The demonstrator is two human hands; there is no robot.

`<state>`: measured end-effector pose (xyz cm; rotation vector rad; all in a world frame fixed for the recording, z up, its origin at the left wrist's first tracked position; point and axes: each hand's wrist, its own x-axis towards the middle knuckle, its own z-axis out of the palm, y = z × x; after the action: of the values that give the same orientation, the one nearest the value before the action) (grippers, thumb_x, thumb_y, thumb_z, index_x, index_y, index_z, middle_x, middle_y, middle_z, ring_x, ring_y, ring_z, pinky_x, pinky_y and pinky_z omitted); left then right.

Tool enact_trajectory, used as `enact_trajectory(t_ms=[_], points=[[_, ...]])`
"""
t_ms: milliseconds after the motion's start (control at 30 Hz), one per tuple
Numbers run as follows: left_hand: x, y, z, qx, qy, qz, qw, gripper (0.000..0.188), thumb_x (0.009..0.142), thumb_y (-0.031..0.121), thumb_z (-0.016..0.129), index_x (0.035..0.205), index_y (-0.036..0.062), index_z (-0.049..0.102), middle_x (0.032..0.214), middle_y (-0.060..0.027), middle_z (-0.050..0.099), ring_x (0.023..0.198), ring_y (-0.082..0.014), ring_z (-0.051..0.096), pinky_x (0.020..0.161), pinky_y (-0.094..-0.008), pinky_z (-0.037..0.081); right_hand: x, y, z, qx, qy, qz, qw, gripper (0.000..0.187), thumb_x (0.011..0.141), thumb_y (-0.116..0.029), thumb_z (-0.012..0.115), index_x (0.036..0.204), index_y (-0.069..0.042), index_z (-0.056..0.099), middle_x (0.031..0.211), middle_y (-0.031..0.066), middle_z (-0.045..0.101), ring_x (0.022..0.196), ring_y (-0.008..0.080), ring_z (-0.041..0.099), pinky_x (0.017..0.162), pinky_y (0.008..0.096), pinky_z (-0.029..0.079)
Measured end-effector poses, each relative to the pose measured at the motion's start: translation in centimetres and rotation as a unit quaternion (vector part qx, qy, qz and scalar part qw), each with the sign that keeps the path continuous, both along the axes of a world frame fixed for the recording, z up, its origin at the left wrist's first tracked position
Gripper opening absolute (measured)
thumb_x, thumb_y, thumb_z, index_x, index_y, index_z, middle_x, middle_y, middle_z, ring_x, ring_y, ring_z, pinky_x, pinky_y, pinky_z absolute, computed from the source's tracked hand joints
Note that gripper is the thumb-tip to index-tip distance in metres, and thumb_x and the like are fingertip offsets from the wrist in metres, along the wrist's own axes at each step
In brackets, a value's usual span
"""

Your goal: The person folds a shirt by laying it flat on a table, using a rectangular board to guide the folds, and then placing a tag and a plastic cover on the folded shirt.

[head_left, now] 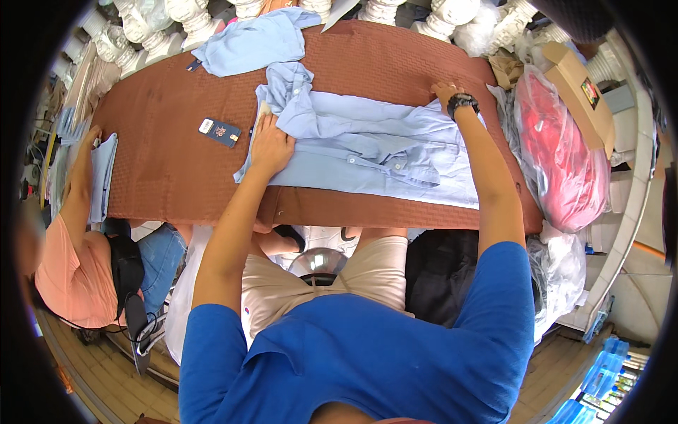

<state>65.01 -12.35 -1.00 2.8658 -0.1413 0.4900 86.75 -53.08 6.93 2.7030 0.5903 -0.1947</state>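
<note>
A light blue buttoned shirt [353,141] lies spread lengthwise on the brown textured cloth of the table [166,173], its body creased along the middle. One sleeve is bunched up at its far left corner. My left hand [272,146] rests on the shirt's left end, fingers stretched toward the bunched part. At the far right edge of the shirt, my right hand [446,92] lies with its fingers apart, a dark watch on the wrist. A dark blue tag card [219,132] with a white label lies left of the shirt.
Another light blue folded garment [254,44] lies at the table's far edge, before white balusters [191,21]. On the right are a red bundle in clear plastic [554,152] and a cardboard box [580,95]. At the left, a person in a peach top [78,275] reaches toward folded blue garments [103,173].
</note>
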Motion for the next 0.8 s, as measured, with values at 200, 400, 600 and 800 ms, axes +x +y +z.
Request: enact_trajectory(t_ms=[200, 400, 600, 800], points=[[0.5, 0.1, -1.2, 0.013, -0.028, 0.004, 1.0, 0.046, 0.092, 0.03, 0.051, 0.122, -0.0052, 0.058, 0.127, -0.0239, 0.053, 0.126, -0.0428, 0.044, 0.113, -0.0481, 0.03, -1.3, -6.9, -1.4, -0.068, -0.149, 0.038, 0.986, 0.03, 0.09, -0.01, 0.05, 0.117, -0.017, 0.062, 0.116, 0.0035, 0.065, 0.121, 0.027, 0.053, 0.096, 0.0464, 0.042], [0.1, 0.0, -0.7, 0.022, 0.011, 0.017, 1.0, 0.047, 0.092, 0.029, 0.051, 0.122, -0.0068, 0.057, 0.127, -0.023, 0.053, 0.125, -0.0403, 0.044, 0.112, -0.0473, 0.031, -11.1, -10.5, 3.9, 0.093, -0.326, 0.067, 0.938, 0.024, 0.077, -0.007, 0.061, 0.1, -0.014, 0.063, 0.102, 0.0025, 0.064, 0.105, 0.0264, 0.057, 0.089, 0.0428, 0.042], [0.7, -0.3, -1.2, 0.035, -0.014, 0.002, 0.999, 0.046, 0.094, 0.031, 0.05, 0.122, -0.0046, 0.059, 0.127, -0.0223, 0.053, 0.125, -0.0392, 0.044, 0.112, -0.0467, 0.031, -21.6, -14.6, -0.8, 0.13, -0.212, -0.03, 0.968, 0.037, 0.069, -0.004, 0.068, 0.104, -0.014, 0.063, 0.1, 0.0078, 0.061, 0.104, 0.0318, 0.055, 0.087, 0.0452, 0.043], [0.1, 0.2, -1.1, 0.034, -0.004, 0.011, 0.999, 0.046, 0.095, 0.034, 0.048, 0.123, -0.0013, 0.06, 0.127, -0.0215, 0.053, 0.128, -0.0387, 0.042, 0.113, -0.0466, 0.029, -21.1, 5.1, 2.9, 0.526, -0.116, 0.159, 0.827, 0.046, 0.086, -0.034, 0.073, 0.119, -0.005, 0.06, 0.115, 0.0185, 0.061, 0.11, 0.0385, 0.054, 0.095, 0.0482, 0.043]])
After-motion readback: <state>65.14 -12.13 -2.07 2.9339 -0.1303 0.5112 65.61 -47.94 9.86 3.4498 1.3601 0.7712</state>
